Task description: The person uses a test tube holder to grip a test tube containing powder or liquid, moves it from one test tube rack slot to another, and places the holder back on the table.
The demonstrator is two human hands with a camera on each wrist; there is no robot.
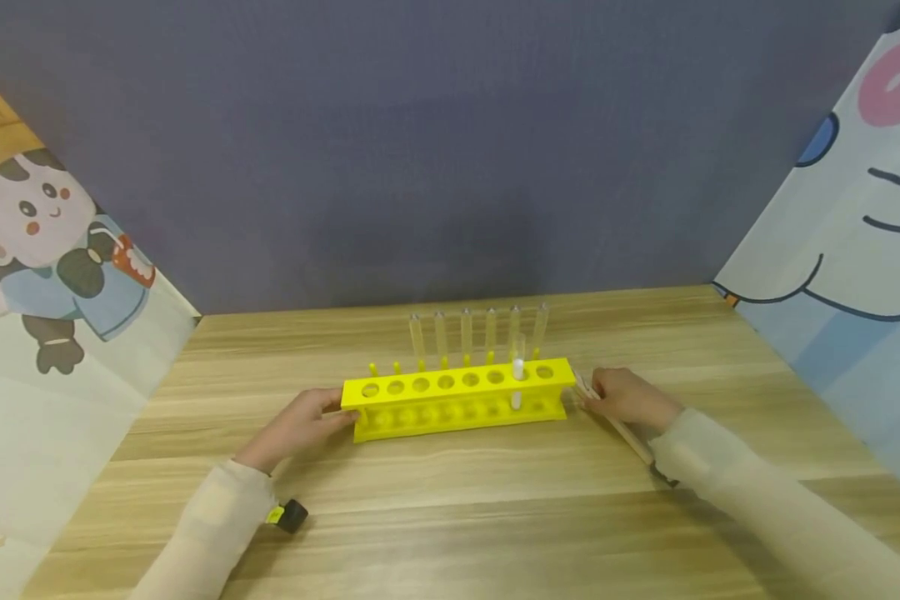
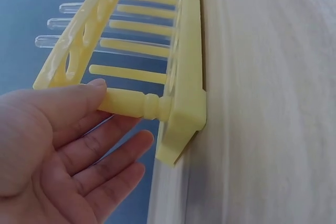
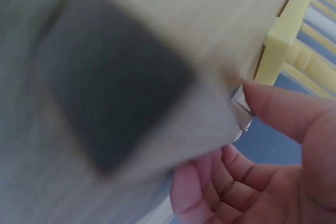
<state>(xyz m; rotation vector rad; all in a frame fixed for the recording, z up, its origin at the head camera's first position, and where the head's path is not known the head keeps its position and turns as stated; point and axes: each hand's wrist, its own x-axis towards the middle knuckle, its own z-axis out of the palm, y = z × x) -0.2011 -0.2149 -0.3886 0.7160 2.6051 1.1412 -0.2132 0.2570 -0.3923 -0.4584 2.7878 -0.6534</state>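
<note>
A yellow test tube rack (image 1: pixel 457 392) stands across the wooden table. My left hand (image 1: pixel 300 429) is at its left end; in the left wrist view its thumb (image 2: pixel 79 100) and forefinger pinch the end post (image 2: pixel 126 102), with the other fingers loosely bent. Near the right of the rack, an upright glass test tube (image 1: pixel 518 367) with white contents sits in a hole. Beside the right end, my right hand (image 1: pixel 633 396) pinches a long pale tool (image 1: pixel 630 437). A blurred dark square end (image 3: pixel 115 82) of it faces the right wrist camera; its exact kind is unclear.
Several clear test tubes (image 1: pixel 466 329) stand upside down on the rack's rear pegs. A dark grey panel (image 1: pixel 450 150) rises behind the table (image 1: pixel 450 517). Printed cartoon panels flank it at left (image 1: pixel 67 250) and right (image 1: pixel 862 192).
</note>
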